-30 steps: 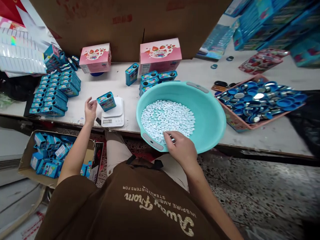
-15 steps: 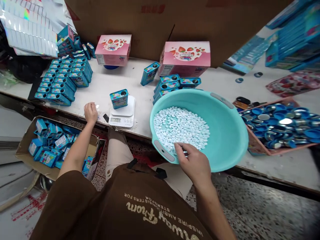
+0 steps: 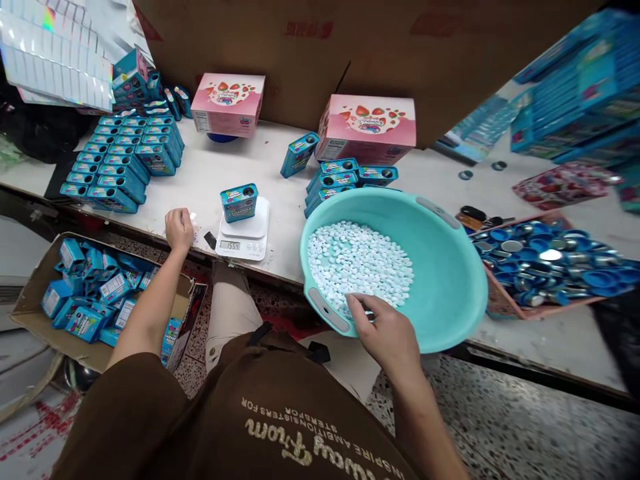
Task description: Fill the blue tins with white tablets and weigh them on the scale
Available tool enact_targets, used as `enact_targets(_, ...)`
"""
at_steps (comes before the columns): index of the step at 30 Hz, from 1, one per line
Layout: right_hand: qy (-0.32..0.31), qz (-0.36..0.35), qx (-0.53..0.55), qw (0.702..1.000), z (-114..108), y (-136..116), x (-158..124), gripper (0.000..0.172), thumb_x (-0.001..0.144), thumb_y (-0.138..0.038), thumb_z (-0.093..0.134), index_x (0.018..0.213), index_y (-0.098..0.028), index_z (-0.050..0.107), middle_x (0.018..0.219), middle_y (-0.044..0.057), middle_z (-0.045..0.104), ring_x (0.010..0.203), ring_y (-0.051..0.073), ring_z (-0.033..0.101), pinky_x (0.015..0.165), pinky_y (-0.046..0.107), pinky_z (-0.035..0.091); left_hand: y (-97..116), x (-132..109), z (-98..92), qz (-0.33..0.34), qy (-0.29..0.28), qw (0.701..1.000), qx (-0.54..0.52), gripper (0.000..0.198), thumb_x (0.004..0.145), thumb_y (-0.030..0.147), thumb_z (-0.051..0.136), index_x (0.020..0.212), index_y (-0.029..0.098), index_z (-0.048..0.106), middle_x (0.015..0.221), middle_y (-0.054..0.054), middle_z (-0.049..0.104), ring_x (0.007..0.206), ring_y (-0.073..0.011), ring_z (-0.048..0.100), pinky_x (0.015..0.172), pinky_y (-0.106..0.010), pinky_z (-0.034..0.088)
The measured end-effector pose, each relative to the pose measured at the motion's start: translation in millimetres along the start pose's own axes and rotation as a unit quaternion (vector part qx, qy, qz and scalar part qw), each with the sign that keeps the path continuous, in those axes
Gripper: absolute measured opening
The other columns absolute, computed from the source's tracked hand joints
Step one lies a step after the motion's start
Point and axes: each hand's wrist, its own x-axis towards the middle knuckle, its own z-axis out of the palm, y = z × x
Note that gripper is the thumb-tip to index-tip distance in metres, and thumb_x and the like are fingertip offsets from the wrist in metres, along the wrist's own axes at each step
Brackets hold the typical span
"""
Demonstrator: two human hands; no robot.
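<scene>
A teal basin [image 3: 445, 280] holding several small white tablets [image 3: 360, 263] overhangs the table's near edge. My right hand [image 3: 387, 333] reaches over its near rim, fingers curled among the tablets. A small blue tin [image 3: 239, 202] stands on a white digital scale [image 3: 244, 239] to the left of the basin. My left hand [image 3: 179, 229] rests on the table just left of the scale, fingers curled shut, with a small white piece beside it.
Rows of blue tins [image 3: 123, 157] lie at the back left, more by the basin [image 3: 345, 175]. Two pink boxes [image 3: 367, 127] stand in front of a big cardboard carton. A pink tray of blue lids [image 3: 545, 263] is at right. A carton of blue tins [image 3: 90, 300] sits on the floor.
My left hand moved down from beside the tin to the table edge and closed. My right hand stayed at the basin's near rim. The view shifted.
</scene>
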Motion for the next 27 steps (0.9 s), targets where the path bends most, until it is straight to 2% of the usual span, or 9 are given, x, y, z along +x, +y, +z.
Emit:
enact_targets(4,-0.004,-0.003,-0.002,1.000,0.0,-1.8,1.0,0.039,0.088,-0.048,0.046,0.088,-0.020,0.073,0.095,0.011,0.076,0.074,0.022,0.067,0.066,0.031,0.045,-3.1,1.0,-1.6,0.005,0.013,0.999,-0.029,0.042,0.099,0.047,0.028,0.091,0.022,0.060,0.103,-0.014,0.063,0.110,-0.0276,0.055,0.105,-0.043,0.038)
enact_targets(7,-0.004,-0.014,-0.005,1.000,1.0,-2.6,1.7,0.040,0.090,-0.047,0.043,0.090,-0.020,0.073,0.097,0.011,0.076,0.081,0.025,0.068,0.070,0.033,0.046,3.7,-0.4,-4.9,0.019,0.016,0.997,-0.067,0.055,0.097,0.059,0.023,0.094,0.021,0.062,0.103,-0.015,0.064,0.109,-0.0284,0.057,0.105,-0.045,0.039)
enact_targets(10,0.001,-0.023,-0.004,1.000,2.0,-2.9,2.6,0.043,0.092,-0.047,0.041,0.091,-0.020,0.073,0.100,0.012,0.076,0.087,0.027,0.069,0.073,0.035,0.046,25.1,-5.6,-7.1,0.060,0.010,0.991,-0.119,0.070,0.091,0.075,0.022,0.106,0.019,0.061,0.112,-0.016,0.064,0.114,-0.0279,0.057,0.107,-0.044,0.039)
enact_targets(13,-0.003,-0.026,-0.005,1.000,1.1,-4.1,2.4,0.042,0.093,-0.046,0.041,0.093,-0.019,0.073,0.103,0.012,0.076,0.090,0.027,0.069,0.075,0.035,0.046,55.7,-11.8,-6.4,0.112,0.002,0.981,-0.159,0.080,0.086,0.081,0.027,0.122,0.016,0.055,0.122,-0.018,0.062,0.121,-0.0282,0.055,0.111,-0.044,0.037)
enact_targets(17,-0.002,-0.032,-0.010,0.999,-2.1,-9.0,0.6,0.039,0.094,-0.043,0.041,0.093,-0.020,0.073,0.101,0.011,0.075,0.087,0.025,0.068,0.072,0.033,0.045,91.3,-12.2,-2.7,0.120,-0.033,0.979,-0.160,0.084,0.076,0.076,0.058,0.133,0.015,0.048,0.130,-0.020,0.057,0.128,-0.0315,0.051,0.112,-0.046,0.037)
enact_targets(20,0.007,-0.037,-0.013,0.999,-3.8,-13.1,-0.4,0.037,0.095,-0.040,0.041,0.091,-0.021,0.073,0.098,0.010,0.075,0.084,0.023,0.067,0.070,0.031,0.044,106.5,-7.2,0.9,0.087,-0.067,0.984,-0.144,0.085,0.066,0.061,0.078,0.133,0.019,0.048,0.133,-0.018,0.055,0.130,-0.0337,0.050,0.112,-0.047,0.037)
enact_targets(23,0.017,-0.038,-0.011,0.999,-4.2,-15.6,-0.4,0.036,0.096,-0.038,0.041,0.092,-0.021,0.072,0.099,0.009,0.075,0.088,0.023,0.067,0.071,0.030,0.043,113.8,-2.9,4.7,0.055,-0.074,0.986,-0.140,0.077,0.062,0.050,0.083,0.126,0.021,0.051,0.128,-0.015,0.058,0.128,-0.0341,0.051,0.110,-0.048,0.039)
enact_targets(27,0.025,-0.038,-0.012,0.999,-3.9,-16.5,0.2,0.034,0.096,-0.036,0.042,0.092,-0.021,0.072,0.098,0.008,0.074,0.087,0.022,0.067,0.070,0.030,0.041,118.4,-1.4,7.8,0.031,-0.078,0.987,-0.136,0.066,0.059,0.049,0.083,0.111,0.020,0.054,0.113,-0.012,0.062,0.116,-0.0328,0.058,0.102,-0.048,0.045)
